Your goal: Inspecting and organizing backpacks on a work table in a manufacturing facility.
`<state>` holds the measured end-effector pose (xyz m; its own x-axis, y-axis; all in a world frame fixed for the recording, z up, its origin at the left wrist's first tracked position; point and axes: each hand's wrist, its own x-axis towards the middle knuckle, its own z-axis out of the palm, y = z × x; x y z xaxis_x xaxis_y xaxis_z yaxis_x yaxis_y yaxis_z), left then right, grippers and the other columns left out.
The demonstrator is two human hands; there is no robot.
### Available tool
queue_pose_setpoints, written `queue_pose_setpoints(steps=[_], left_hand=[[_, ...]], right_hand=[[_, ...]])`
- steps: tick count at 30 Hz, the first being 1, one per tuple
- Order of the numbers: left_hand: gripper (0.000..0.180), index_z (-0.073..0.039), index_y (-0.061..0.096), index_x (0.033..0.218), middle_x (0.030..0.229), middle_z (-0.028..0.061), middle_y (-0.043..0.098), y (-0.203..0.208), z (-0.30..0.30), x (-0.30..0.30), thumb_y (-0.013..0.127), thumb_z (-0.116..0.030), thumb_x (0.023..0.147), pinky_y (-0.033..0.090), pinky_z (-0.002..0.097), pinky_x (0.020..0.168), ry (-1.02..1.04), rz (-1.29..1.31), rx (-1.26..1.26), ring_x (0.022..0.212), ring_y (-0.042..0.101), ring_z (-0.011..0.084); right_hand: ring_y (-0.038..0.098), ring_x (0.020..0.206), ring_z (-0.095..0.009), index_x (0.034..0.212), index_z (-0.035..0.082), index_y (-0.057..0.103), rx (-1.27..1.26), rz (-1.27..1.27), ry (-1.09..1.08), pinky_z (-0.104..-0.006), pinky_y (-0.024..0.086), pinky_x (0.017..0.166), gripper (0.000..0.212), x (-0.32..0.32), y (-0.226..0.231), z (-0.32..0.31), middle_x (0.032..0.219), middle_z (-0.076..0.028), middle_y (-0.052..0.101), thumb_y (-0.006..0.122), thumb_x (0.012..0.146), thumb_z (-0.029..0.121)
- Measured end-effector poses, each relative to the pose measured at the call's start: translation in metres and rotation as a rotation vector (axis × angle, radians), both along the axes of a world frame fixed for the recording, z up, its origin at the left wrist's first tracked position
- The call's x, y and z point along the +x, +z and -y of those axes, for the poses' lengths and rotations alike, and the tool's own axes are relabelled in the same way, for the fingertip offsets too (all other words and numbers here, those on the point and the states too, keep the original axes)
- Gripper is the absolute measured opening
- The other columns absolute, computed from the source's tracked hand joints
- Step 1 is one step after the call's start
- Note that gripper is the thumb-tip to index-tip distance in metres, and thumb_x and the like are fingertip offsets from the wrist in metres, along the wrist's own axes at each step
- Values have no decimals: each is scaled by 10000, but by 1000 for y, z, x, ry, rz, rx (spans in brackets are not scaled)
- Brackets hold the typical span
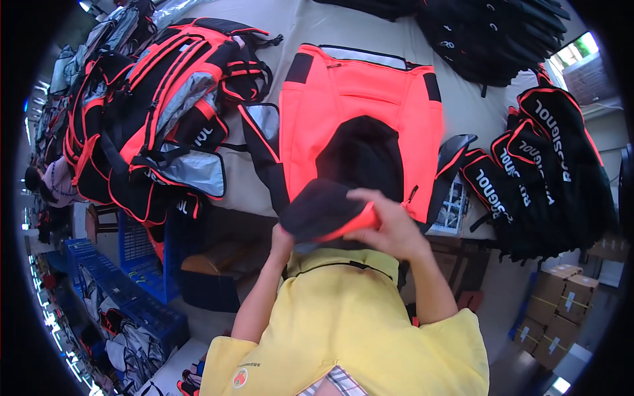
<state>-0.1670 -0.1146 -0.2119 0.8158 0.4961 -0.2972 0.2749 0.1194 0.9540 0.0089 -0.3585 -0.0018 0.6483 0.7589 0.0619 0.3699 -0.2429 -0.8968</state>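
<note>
A coral-orange and black bag (422, 132) lies on the table in front of me, its near end at the table's edge. At that end a black panel with a coral border (323, 210) is raised toward my body, slightly blurred. My left hand (282, 241) grips the panel's left side, with most of its fingers hidden behind the cloth. On the other side, my right hand (389, 228) is closed on the coral border, index finger laid over the black cloth. Black side straps or wings (264, 158) spread out from the bag.
Coral, black and silver bags (165, 112) are heaped on the table's left. Black pieces with coral trim (548, 158) hang over its right end, and a black stack (489, 39) lies at the far right. Blue crates (142, 257) stand lower left, cardboard boxes (551, 310) lower right.
</note>
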Motion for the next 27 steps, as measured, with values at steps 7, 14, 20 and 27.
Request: queue_pose_setpoints(steps=[7,14,20,27], left_hand=[[575,2,671,1324,1094,100,779,7,11,14,621,-521,1090,592,315,643,5,-316,-161,803,763,196],[657,25,699,1169,929,132,789,-16,-13,8,535,-608,1102,583,313,650,-192,-415,-91,779,771,208],[767,75,721,1054,878,148,790,-13,-17,13,480,-652,1104,583,332,663,-290,-418,-57,755,766,220],[830,114,722,1079,892,171,790,-20,-27,12,472,-677,1092,588,369,678,-345,-467,123,779,758,242]], right_hand=[[662,1001,-349,1357,94,635,-240,-119,-309,-443,549,894,539,-113,-115,81,1054,-130,661,851,863,102],[654,1007,-338,1285,81,672,-352,191,-355,-441,550,905,541,-137,-95,52,1054,-121,676,789,768,-29],[675,1079,-339,1169,71,744,-519,301,-200,-452,545,968,329,-143,-95,50,1069,-111,740,772,841,57],[734,1024,-332,1193,60,756,-412,46,-516,-437,578,909,260,33,-8,75,1103,-153,761,704,939,41]])
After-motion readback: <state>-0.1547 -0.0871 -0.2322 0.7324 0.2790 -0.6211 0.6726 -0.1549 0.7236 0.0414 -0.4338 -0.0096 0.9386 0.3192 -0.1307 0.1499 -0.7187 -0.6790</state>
